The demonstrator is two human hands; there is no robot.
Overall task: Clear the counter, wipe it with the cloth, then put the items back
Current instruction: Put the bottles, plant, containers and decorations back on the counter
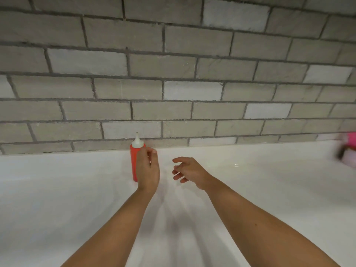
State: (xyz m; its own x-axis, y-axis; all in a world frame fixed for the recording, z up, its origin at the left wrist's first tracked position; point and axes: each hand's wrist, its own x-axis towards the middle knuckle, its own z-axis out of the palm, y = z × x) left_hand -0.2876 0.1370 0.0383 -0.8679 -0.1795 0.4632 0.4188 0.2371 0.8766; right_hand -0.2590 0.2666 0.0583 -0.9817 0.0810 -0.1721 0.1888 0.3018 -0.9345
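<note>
Two bare forearms reach over the white glossy tabletop (57,189) from the head view. The left hand (147,170) wraps around a red plastic squeeze bottle with a white nozzle cap (133,160), standing upright near the grey brick-tile wall (173,64). The right hand (189,172) hovers just beside it, fingers loosely spread, grasping nothing. Blurred pink objects (348,151) sit far right.

I see a white counter (77,189) against a grey brick wall (173,64), bearing an upright red bottle (133,162) and blurred pink items (348,151) at far right.
</note>
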